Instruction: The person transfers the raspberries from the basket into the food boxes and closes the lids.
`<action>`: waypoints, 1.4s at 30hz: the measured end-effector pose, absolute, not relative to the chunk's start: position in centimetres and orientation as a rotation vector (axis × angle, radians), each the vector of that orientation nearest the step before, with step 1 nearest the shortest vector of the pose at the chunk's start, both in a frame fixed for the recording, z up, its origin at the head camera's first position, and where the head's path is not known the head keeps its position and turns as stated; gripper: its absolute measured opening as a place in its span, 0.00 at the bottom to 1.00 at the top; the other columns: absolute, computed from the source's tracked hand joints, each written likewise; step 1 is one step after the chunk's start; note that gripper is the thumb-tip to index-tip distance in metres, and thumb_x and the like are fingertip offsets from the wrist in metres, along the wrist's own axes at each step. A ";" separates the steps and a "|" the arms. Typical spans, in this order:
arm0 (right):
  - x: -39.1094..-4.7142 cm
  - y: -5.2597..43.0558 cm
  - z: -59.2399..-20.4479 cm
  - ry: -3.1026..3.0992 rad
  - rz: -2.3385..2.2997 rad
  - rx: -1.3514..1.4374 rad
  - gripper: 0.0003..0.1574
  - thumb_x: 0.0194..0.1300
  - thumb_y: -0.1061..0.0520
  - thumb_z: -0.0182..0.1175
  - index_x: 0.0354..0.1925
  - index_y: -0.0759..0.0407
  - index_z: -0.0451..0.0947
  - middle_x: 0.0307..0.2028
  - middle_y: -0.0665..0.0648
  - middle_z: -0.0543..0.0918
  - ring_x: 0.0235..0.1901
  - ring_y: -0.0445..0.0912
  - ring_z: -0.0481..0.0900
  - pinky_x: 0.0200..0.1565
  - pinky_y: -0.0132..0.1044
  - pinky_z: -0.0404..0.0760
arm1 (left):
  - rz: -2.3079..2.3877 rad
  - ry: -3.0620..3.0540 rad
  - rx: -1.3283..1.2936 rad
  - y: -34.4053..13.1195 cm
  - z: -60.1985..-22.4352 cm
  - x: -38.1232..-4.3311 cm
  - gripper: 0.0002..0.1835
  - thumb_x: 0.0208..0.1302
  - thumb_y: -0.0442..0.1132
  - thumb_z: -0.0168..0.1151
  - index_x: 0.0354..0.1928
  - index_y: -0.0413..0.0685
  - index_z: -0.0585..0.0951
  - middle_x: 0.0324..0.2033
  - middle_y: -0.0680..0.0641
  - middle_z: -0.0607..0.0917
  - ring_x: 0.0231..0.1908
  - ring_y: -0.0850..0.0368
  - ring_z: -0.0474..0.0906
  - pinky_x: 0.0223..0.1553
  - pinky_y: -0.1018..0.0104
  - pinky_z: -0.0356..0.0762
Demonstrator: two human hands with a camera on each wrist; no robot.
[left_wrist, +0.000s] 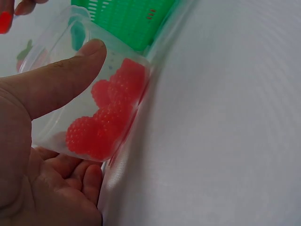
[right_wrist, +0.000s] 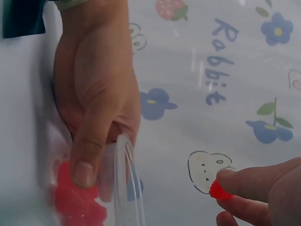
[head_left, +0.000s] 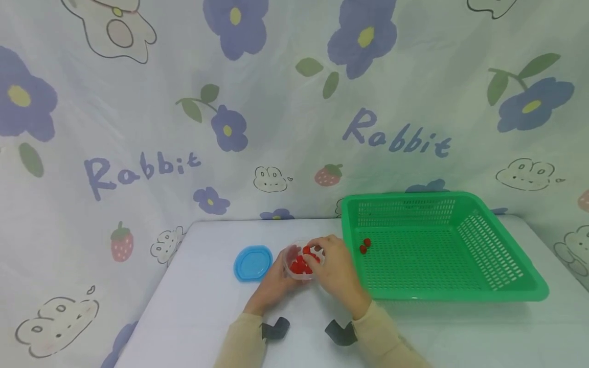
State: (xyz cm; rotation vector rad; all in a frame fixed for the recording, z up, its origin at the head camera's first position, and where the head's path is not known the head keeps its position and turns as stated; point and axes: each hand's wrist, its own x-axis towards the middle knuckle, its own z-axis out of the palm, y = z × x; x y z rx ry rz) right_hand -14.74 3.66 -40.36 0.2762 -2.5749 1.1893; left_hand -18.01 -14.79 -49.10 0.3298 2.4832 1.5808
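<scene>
A clear plastic tub holds several red raspberries at its bottom. My left hand grips the tub from its left side, the thumb laid along the wall and the other fingers curled beneath. Just over the tub's mouth, my right hand pinches a single red raspberry between thumb and fingertip. That berry shows apart from the rim in the right wrist view. Left of the tub, a blue lid lies flat on the white table.
A large green basket stands on the right of the table, with two red berries near its left wall. Behind the table hangs a white cloth printed with flowers, rabbits and lettering.
</scene>
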 end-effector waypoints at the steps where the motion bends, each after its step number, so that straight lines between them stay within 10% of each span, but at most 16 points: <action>1: -14.7 3.4 -40.5 -2.577 1.184 0.268 0.15 0.60 0.56 0.73 0.45 0.58 0.84 0.38 0.57 0.81 0.37 0.47 0.76 0.36 0.35 0.82 | 1.582 2.483 0.335 -14.8 -49.1 -18.1 0.53 0.52 0.52 0.79 0.77 0.59 0.58 0.71 0.53 0.68 0.71 0.46 0.61 0.63 0.41 0.71; 42: -16.4 2.2 -45.7 -2.511 1.157 0.131 0.17 0.56 0.58 0.74 0.45 0.58 0.84 0.38 0.55 0.79 0.37 0.46 0.77 0.39 0.37 0.84 | 1.569 2.500 0.363 -14.8 -49.0 -18.1 0.52 0.51 0.48 0.79 0.76 0.53 0.60 0.71 0.50 0.69 0.72 0.44 0.60 0.63 0.39 0.70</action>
